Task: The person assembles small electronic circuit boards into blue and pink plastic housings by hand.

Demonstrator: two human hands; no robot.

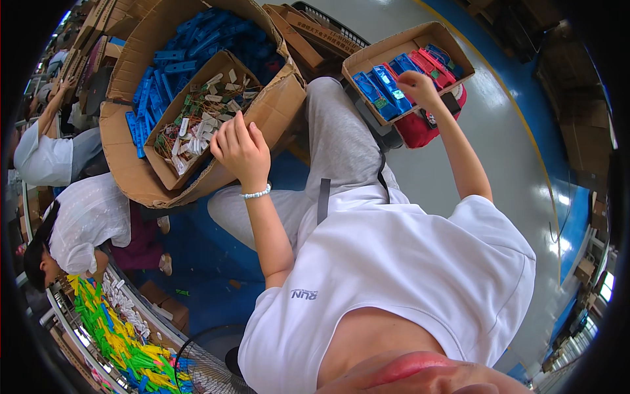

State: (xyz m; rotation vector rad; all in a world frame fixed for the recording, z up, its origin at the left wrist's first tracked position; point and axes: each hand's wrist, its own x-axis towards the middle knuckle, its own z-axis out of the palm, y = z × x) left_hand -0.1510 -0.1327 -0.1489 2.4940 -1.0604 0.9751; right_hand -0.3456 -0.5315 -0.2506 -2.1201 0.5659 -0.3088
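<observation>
My left hand (241,152), with a beaded bracelet at the wrist, hovers at the near rim of a small cardboard box (172,172). Its fingers are loosely bent and a little apart, and nothing shows in them. Inside that box lie white plastic pieces (209,123) with thin coloured wires and green circuit boards. Over a shallow carton (428,34) on the right, my right hand (419,89) has its fingers curled together; whatever they hold is hidden. Beneath and beside it are rows of blue plastic shells (375,93) and red plastic shells (438,65), some holding small green boards.
A large carton (117,134) surrounds the small box, with many blue shells (210,36) heaped in it. Flattened cardboard (298,36) lies behind. At the left a co-worker (88,226) bends beside a long tray of green, yellow and white pieces (125,335). A wire fan guard (210,361) stands near.
</observation>
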